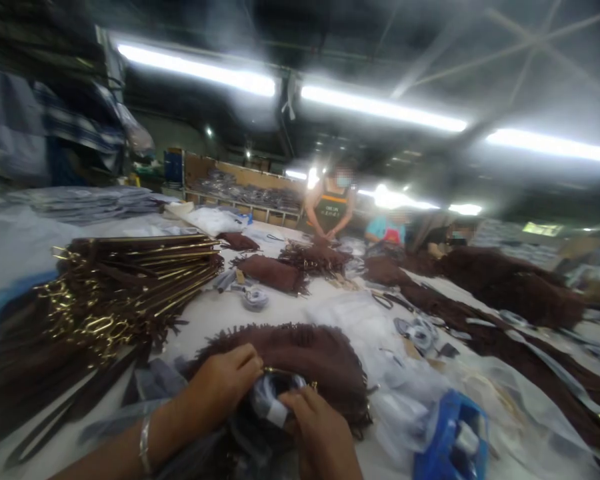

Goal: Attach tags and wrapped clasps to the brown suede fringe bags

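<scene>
My left hand (225, 390) and my right hand (320, 433) meet at the front of the table. Both are closed on a small grey-white wad (273, 403), paper or film, pushed into the mouth of a brown fringed bag (300, 360) that lies flat right behind them. A gold clasp shows at the bag's opening. A silver bangle sits on my left wrist. The whole picture is smeared by motion.
A tall pile of brown fringed bags with gold frames (115, 287) fills the left. Clear plastic sleeves (380, 347) and a blue packet (453, 437) lie on the right. More brown bags (505, 287) run along the far right. Other people (333, 203) work at the table's far end.
</scene>
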A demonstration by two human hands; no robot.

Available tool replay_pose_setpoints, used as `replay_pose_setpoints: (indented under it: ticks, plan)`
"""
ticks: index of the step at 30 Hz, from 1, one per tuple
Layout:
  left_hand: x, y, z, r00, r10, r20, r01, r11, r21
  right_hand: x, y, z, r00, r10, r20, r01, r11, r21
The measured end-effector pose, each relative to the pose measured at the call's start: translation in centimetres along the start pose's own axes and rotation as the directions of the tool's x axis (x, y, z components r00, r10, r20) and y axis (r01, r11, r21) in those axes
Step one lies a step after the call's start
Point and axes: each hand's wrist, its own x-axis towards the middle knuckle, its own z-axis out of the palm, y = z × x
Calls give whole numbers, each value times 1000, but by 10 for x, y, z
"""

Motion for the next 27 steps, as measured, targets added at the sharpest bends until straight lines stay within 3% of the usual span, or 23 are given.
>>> replay_pose_setpoints:
  ticks: [4,6,8,12,14,18,20,22,25,27]
  plan:
    - [-1,10,-1,994,109,27,-112,975,190,-2,-12,23,1000,7,-26,-13,971,-239]
    - [3,15,-3,983,185,4,-179,946,272,4,-21,25,1000,13,-3,-14,944,-331]
    - [8,18,-7,983,181,-1,-172,934,314,10,-26,19,1000,19,24,-9,935,-356]
    - [18,16,-11,996,-82,46,68,964,256,14,-15,-14,984,-110,139,123,989,-85]
    - [21,15,-12,989,-125,74,105,968,229,12,-6,-33,974,-158,164,141,984,110]
    - [22,19,-15,971,-158,178,124,974,187,13,7,-63,957,-151,248,33,905,425]
    - [18,22,-16,965,-176,196,157,982,109,14,13,-69,953,-130,274,-47,828,558]
    - [12,24,-15,972,-185,142,186,983,11,12,20,-70,960,-57,273,-157,700,697]
    - [-1,27,-6,985,-167,38,169,982,-83,5,28,-61,950,132,284,-313,379,871]
    - [-9,28,1,992,-106,74,114,987,-111,4,28,-50,930,250,269,-323,205,924]
